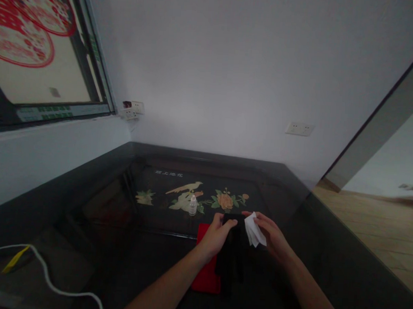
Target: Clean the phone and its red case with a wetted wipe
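Observation:
My left hand (216,235) is closed around the top edge of a flat black object (231,257) that it holds upright over a red cloth or case (205,276). My right hand (270,235) pinches a folded white tissue or wipe (254,231) just right of the black object's upper corner. A small clear dropper bottle with a white cap (192,205) stands on the table a little beyond my left hand.
The dark lacquered table (177,176) bears a painted bird and flowers (190,196). A white cable (52,285) with a yellow tag (14,260) lies at the left. White walls with sockets (299,129) stand behind; a window (42,49) is left, wooden floor (372,227) right.

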`<state>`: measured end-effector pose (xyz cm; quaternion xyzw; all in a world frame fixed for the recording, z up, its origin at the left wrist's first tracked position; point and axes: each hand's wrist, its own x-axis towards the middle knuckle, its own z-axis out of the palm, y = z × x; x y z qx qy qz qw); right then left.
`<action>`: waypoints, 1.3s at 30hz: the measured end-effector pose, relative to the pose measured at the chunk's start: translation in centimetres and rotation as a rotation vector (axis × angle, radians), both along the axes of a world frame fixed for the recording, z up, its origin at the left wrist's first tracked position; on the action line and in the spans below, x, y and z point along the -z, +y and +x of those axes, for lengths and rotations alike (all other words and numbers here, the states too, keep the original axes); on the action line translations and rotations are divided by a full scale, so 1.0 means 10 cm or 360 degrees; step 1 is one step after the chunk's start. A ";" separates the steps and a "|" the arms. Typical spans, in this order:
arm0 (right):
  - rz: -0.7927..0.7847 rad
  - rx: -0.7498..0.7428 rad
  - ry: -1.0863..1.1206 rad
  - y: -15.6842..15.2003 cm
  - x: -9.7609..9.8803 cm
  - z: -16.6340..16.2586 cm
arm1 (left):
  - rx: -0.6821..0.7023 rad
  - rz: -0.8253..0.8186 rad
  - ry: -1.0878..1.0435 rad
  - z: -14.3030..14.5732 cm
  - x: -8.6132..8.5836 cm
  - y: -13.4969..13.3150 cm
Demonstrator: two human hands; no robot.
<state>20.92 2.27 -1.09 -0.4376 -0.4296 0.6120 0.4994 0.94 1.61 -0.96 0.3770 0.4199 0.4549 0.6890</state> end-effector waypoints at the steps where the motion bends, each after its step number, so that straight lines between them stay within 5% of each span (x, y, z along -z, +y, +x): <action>1: -0.0003 -0.0040 0.0015 -0.01 -0.01 -0.01 | 0.0000 0.0001 0.0012 0.00 0.00 0.00; 15: 0.0229 -0.0095 -0.0335 0.01 0.09 -0.04 | 0.0092 0.0098 0.0140 0.02 0.07 -0.02; 24: 0.0114 -0.0042 -0.0407 0.10 0.24 0.03 | 0.0355 0.0161 0.0388 0.02 0.06 -0.07; 32: 0.0150 -0.0010 -0.0497 0.11 0.27 0.04 | 0.0368 0.0477 0.0760 -0.02 0.10 -0.09; 39: 0.0165 -0.0066 -0.0523 0.10 0.25 0.02 | 0.0365 0.0479 0.0920 -0.04 0.21 -0.01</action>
